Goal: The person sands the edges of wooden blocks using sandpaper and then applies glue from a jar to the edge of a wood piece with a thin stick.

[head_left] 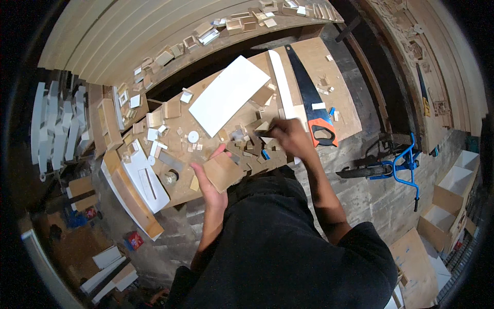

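My left hand (208,186) grips a small light-brown wooden block or box (222,171) over the near edge of the workbench, thumb and fingers around its sides. To the right, my right hand (293,138) is closed just above the bench, its fingertips pinched at a small dark piece (263,133) whose kind I cannot make out. The two hands are apart. Between and beyond them lie several small wood offcuts (252,147) and a small blue object (265,154). A large white board (229,95) rests on the bench farther away.
A handsaw (303,85) with an orange handle (323,133) lies right of a long white strip (281,82). A white disc (193,136) and a clear jar (170,177) sit at left. A shelf with small wooden boxes (236,24) runs behind. A blue bicycle (404,165) stands on the right.
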The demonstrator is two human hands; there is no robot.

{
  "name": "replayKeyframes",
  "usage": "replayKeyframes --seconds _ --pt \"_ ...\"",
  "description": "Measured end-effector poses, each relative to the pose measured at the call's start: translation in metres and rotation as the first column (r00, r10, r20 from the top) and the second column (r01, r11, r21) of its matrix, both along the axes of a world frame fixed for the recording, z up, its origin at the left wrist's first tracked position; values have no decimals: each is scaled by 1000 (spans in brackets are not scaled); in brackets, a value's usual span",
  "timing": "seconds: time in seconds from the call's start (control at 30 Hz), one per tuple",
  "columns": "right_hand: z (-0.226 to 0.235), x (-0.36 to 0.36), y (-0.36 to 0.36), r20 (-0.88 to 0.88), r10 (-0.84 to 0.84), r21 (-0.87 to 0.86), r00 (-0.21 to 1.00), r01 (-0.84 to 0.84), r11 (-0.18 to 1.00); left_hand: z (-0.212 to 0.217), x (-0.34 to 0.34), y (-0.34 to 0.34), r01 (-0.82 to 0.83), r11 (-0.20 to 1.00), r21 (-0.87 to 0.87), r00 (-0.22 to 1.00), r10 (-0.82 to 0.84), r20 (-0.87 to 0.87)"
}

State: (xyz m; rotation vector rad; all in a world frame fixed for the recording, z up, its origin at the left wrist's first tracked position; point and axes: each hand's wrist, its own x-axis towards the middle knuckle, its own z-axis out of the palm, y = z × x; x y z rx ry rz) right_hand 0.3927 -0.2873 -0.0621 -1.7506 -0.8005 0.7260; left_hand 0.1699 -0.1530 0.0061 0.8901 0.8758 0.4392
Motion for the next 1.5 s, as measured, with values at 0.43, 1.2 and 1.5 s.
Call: replayKeyframes --seconds 0.43,1.2,1.5 --pt "-175 11 84 370 -87 -594 925 308 743 6 -65 11 -149 988 45 979 154 -136" --pt "38 -127 73 91 -401 455 911 321 831 -56 -158 80 108 764 -636 810 304 502" --pt "54 -160 85 -675 70 508 735 394 766 -140 -121 126 357 738 -573 703 192 685"
